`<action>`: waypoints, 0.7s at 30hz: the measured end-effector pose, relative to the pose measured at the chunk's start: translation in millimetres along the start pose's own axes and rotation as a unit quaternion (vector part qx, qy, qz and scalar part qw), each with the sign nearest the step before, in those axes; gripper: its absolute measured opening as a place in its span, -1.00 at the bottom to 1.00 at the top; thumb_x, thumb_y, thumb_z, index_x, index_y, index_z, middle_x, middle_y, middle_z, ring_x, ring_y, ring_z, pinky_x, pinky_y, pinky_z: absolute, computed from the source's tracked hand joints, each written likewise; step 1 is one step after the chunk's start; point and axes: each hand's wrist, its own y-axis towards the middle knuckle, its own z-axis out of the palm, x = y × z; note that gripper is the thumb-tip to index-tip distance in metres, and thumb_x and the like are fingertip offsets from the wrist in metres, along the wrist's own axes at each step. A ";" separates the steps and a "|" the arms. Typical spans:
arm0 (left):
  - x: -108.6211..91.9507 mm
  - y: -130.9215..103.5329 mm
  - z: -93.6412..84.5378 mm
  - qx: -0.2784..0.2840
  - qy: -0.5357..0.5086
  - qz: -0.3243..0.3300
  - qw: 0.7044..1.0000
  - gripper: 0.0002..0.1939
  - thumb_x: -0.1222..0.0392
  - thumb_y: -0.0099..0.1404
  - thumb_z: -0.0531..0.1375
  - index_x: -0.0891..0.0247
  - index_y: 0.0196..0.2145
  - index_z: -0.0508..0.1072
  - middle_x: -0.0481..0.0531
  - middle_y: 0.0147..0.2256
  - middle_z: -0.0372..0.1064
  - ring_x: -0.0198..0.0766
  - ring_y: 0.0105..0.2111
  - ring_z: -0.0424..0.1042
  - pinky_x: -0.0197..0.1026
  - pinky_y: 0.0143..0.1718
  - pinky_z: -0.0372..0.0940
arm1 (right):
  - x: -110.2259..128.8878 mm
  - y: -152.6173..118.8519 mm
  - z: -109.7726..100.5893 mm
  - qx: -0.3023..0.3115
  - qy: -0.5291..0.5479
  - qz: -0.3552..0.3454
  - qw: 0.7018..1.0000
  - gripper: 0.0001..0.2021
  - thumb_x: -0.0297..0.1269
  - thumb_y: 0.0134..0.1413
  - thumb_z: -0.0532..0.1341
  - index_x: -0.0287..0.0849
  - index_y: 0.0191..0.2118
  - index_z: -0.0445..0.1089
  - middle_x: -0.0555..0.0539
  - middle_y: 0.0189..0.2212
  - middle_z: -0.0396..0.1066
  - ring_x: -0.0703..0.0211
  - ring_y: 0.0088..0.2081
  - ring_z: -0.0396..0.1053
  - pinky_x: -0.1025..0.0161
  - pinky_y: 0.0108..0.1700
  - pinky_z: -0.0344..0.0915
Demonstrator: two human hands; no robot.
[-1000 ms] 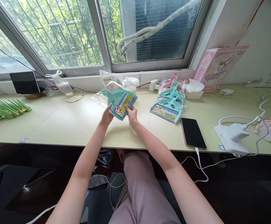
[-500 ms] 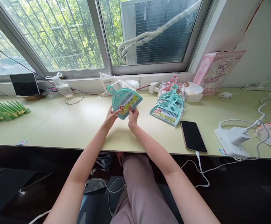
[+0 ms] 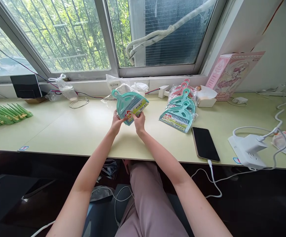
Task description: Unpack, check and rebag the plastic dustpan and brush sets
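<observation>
A teal dustpan and brush set (image 3: 130, 102) in clear plastic, with a yellow label, is tilted above the table. My left hand (image 3: 116, 122) grips its lower left edge, thumb on the front near the label. My right hand (image 3: 139, 121) holds the bottom edge at the right, its thumb also on the front close to the other thumb. The fingers behind the set are mostly hidden. To the right, a pile of similar wrapped sets (image 3: 178, 113), teal in front and red at the back, lies on the table (image 3: 66, 138).
A phone (image 3: 205, 144) on a white cable and a power strip (image 3: 246, 153) lie near the front right edge. Green stalks (image 3: 8, 115) and a dark tablet (image 3: 26, 87) are at left. A tissue box (image 3: 206, 97) and pink box (image 3: 234, 75) stand at back right.
The set has shifted slightly left within my hands' grip, and my right thumb has slid left across the label toward the left thumb. The whole view has moved slightly.
</observation>
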 end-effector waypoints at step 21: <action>-8.3 -8.8 14.3 -0.007 0.016 0.005 1.000 -0.21 0.02 -0.07 0.54 0.22 0.07 0.35 0.16 -0.07 0.56 0.09 0.08 0.49 0.02 0.07 0.43 | -1.0 -6.1 3.1 -0.055 0.045 -0.001 0.997 -0.66 -0.23 -0.02 0.37 -0.13 -0.10 0.38 -0.11 -0.09 0.56 0.11 -0.10 0.51 0.16 0.03 0.45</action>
